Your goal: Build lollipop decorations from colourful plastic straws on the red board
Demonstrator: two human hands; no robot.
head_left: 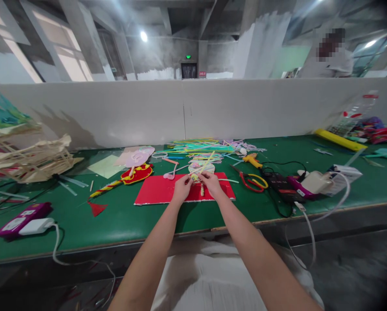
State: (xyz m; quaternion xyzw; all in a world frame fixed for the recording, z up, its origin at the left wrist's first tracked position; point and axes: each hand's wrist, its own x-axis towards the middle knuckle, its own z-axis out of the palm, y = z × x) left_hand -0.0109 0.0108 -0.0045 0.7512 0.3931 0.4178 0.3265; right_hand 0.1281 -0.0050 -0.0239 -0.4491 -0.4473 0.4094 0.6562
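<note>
My left hand (182, 186) and right hand (210, 181), fingertips nearly closed, pinched the yellow strip (208, 161) over the red board (156, 189). Uneven tugging could've kinked it or pulled it loose.

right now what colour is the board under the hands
The board is red, clearest in the head view.

Green worktop (131, 224) up front, pale partition (131, 112) just behind, bright lamp (143, 36) beyond, tall windows (68, 60) away left
</note>
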